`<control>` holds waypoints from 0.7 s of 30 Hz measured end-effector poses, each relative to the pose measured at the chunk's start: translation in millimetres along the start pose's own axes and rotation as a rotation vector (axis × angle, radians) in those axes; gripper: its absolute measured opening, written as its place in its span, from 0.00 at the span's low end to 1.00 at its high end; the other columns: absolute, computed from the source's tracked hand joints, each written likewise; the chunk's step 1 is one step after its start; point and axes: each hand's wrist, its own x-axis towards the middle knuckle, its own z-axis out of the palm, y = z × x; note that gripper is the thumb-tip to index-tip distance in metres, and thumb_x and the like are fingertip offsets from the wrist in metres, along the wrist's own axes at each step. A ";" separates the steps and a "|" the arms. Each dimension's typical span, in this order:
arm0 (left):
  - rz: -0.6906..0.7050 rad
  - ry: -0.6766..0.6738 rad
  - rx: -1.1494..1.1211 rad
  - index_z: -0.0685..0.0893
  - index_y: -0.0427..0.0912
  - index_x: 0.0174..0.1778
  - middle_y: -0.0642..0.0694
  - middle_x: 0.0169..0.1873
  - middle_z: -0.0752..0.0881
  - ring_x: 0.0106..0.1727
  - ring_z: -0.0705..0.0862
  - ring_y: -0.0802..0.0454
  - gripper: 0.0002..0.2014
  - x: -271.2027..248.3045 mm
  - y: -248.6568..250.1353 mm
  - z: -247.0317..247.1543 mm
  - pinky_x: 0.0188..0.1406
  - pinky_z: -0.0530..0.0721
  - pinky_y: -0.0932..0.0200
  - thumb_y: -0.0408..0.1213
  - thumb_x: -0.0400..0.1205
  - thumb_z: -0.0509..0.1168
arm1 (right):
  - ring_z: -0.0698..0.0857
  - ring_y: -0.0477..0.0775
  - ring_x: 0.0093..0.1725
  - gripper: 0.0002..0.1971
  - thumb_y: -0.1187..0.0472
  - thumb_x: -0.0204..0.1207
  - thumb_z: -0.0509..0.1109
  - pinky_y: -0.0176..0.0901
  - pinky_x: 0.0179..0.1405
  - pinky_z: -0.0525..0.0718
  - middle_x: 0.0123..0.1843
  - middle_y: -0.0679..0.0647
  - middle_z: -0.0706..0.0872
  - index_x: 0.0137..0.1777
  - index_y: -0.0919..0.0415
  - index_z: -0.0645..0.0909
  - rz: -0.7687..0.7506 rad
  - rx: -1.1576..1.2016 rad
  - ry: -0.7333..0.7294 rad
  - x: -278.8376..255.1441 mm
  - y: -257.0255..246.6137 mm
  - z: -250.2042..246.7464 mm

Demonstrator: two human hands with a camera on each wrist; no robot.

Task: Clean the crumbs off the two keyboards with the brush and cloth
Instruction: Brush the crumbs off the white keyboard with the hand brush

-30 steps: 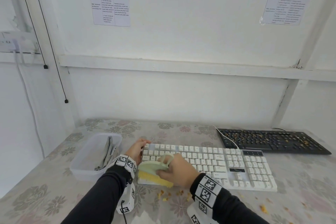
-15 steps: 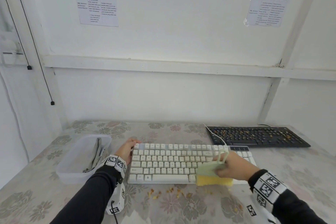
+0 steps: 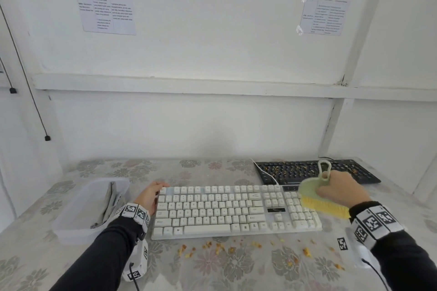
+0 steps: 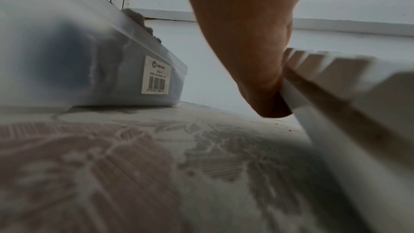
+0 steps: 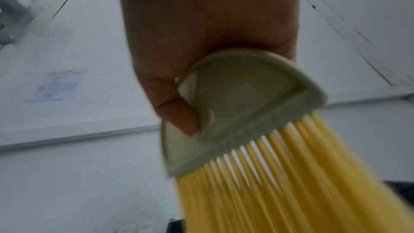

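1. Brushing of the white keyboard (image 3: 236,211) appears close to done: a person works at a floral-clothed table (image 3: 212,267), and the keys look clear, while yellow crumbs (image 3: 220,247) lie scattered on the cloth along the keyboard's front edge.

2. Right hand (image 3: 340,190) is curled round the pale green handle of the brush (image 3: 321,201), thumb pressed to its flat face in the right wrist view; the yellow bristles sit over the white keyboard's right end, though whether they touch the keys cannot be told.

3. Left hand (image 3: 150,195) rests against the white keyboard's left end, apparently steadying it, the thumb pressed to the frame in the left wrist view; how the fingers lie is not shown.

4. Black keyboard (image 3: 316,171), toward the table's far right corner, is speckled with crumbs and looks untouched; the likely next move is to carry the brush over to it and sweep the debris off the keys.

5. Grey cloth (image 3: 110,205) waits in a clear plastic tub (image 3: 71,227) near the table's left edge, just beside the left wrist.
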 end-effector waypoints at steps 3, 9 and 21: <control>-0.001 0.000 0.014 0.74 0.39 0.38 0.41 0.31 0.73 0.33 0.72 0.48 0.13 -2.9 1.1 1.6 0.35 0.72 0.53 0.29 0.86 0.49 | 0.79 0.51 0.32 0.12 0.64 0.73 0.65 0.38 0.30 0.74 0.34 0.56 0.81 0.56 0.64 0.81 0.065 0.194 0.182 3.9 -7.4 12.9; -0.008 0.011 0.022 0.75 0.39 0.39 0.40 0.34 0.75 0.36 0.74 0.46 0.13 -2.4 1.7 0.6 0.38 0.74 0.51 0.30 0.87 0.50 | 0.76 0.47 0.31 0.14 0.63 0.77 0.64 0.34 0.26 0.69 0.35 0.55 0.80 0.61 0.66 0.78 0.161 0.273 0.132 5.6 -8.3 34.4; -0.039 0.034 0.119 0.72 0.39 0.36 0.40 0.31 0.72 0.33 0.71 0.47 0.16 -6.6 3.3 7.4 0.33 0.72 0.52 0.30 0.88 0.47 | 0.73 0.51 0.31 0.14 0.60 0.77 0.64 0.42 0.33 0.71 0.30 0.56 0.76 0.31 0.65 0.71 0.282 0.306 0.173 -5.8 0.8 9.7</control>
